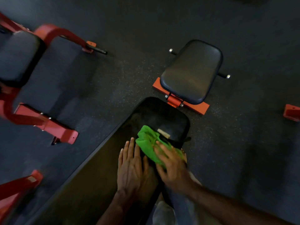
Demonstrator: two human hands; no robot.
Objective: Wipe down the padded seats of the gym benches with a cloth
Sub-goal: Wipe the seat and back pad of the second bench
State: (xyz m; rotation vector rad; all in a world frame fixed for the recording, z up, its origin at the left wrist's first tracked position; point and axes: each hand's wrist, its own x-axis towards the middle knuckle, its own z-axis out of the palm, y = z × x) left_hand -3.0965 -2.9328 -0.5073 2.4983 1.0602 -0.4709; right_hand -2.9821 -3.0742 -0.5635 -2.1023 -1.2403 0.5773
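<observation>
Left hand flat, fingers straight, on the black bench pad; right hand, blurred, fingers spread, pressing a green cloth just right of it.

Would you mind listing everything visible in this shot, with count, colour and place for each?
Long bench pad: one, black, running from bottom left up to centre, under both hands.
Cloth: one, green, bunched on the long bench pad near its far end.
Small seat pad: one, black, upper right, beyond the long pad, on an orange base.
Red machine frame: one, red, along the left edge, carrying a black pad at upper left.
Orange bracket: one, at the right edge, cut off.
Floor: dark speckled, all around.
Left hand: flat on the long pad, fingers straight, beside the cloth.
Right hand: blurred, on the cloth, fingers spread.
</observation>
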